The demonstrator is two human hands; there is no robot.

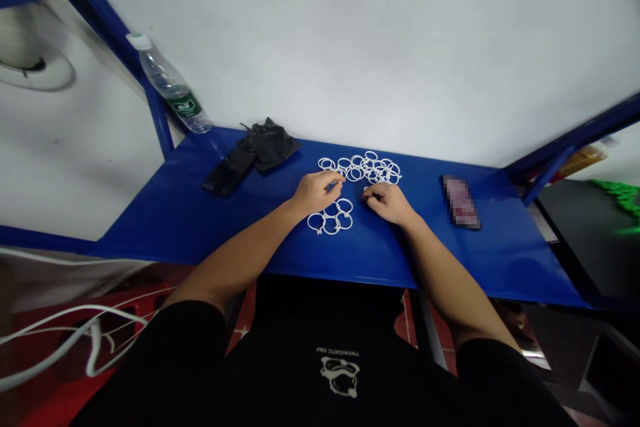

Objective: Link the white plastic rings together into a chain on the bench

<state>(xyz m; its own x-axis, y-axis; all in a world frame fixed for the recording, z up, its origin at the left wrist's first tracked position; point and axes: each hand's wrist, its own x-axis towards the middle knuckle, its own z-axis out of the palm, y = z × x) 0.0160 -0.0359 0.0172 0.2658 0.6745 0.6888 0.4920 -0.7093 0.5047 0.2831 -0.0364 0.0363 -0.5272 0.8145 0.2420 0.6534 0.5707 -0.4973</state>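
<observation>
My left hand is closed in a pinch, its fingertips turned inward just in front of a pile of thin white rings. A speck of white shows at those fingertips, too small to name. Opposite it, my right hand is also closed, thumb against curled fingers, with a bit of white at the tips. What either hand holds is hidden. A smaller group of white rings lies flat just below my left hand. Some of the rings carry a small knob or tab on the outer edge.
The blue table stands against a white wall. At the left are a plastic bottle leaning on the frame, a dark phone and a crumpled black bag. Another phone lies at the right. White cables hang lower left.
</observation>
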